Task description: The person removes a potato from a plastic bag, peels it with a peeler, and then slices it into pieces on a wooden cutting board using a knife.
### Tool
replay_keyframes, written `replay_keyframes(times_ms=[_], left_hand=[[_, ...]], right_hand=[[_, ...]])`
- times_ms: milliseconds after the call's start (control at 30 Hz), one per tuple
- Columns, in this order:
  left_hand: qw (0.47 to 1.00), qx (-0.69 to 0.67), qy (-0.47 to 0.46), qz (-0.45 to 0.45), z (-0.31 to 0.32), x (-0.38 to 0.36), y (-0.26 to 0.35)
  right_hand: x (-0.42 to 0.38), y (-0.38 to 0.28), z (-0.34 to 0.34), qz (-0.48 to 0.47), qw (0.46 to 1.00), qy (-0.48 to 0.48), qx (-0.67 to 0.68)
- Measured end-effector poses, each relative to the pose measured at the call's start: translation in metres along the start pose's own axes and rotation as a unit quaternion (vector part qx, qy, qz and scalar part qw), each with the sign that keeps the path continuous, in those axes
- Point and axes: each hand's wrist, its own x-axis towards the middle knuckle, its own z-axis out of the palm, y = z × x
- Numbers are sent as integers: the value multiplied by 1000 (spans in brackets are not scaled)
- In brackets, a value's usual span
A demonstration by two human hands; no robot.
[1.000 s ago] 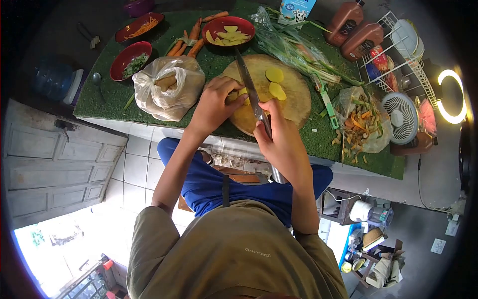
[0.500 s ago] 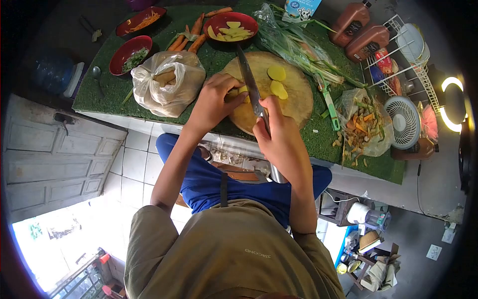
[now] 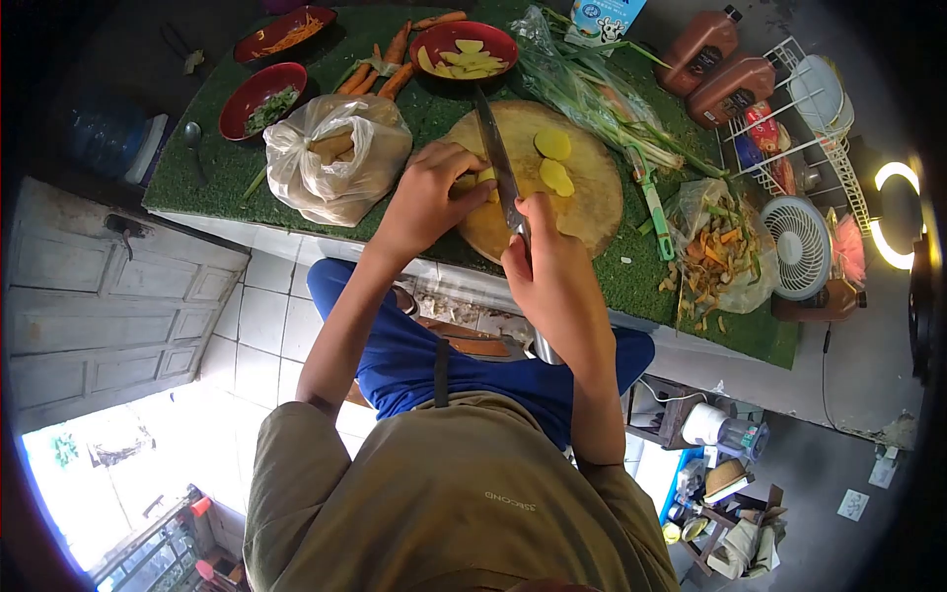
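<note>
My right hand (image 3: 554,271) is wrapped round the handle of a large kitchen knife (image 3: 500,158), its blade pointing away from me over the round wooden cutting board (image 3: 592,212). Left of the blade, my left hand (image 3: 426,197) is closed on a yellow potato piece (image 3: 485,176), mostly hidden by the fingers. The blade is right beside that piece; whether it touches cannot be seen. Potato slices (image 3: 554,146) lie to the right of the blade. Beyond the board stands a red bowl (image 3: 505,76) with cut potato pieces (image 3: 466,61) in it.
A plastic bag (image 3: 321,183) with brown contents sits left of the board. Red bowls with greens (image 3: 271,111) and shredded carrot (image 3: 291,35) stand further left, near whole carrots (image 3: 397,47). On the right lie spring onions (image 3: 631,123), a green peeler (image 3: 654,207) and a bag of peelings (image 3: 725,247).
The whole view has shifted slightly. My hands, the knife and the potato pieces keep nearly the same places relative to the board.
</note>
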Motion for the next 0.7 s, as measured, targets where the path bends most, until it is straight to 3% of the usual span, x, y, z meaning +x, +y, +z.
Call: replay_keyframes(times_ms=[333, 533, 700], left_hand=[[1000, -4, 4, 13, 1, -5, 3], [1000, -11, 3, 13, -1, -6, 4], [999, 4, 20, 35, 2, -6, 1]], right_hand=[[-4, -3, 0, 24, 999, -21, -3], [2, 11, 19, -14, 999, 15, -26], [-4, 11, 7, 37, 999, 13, 30]])
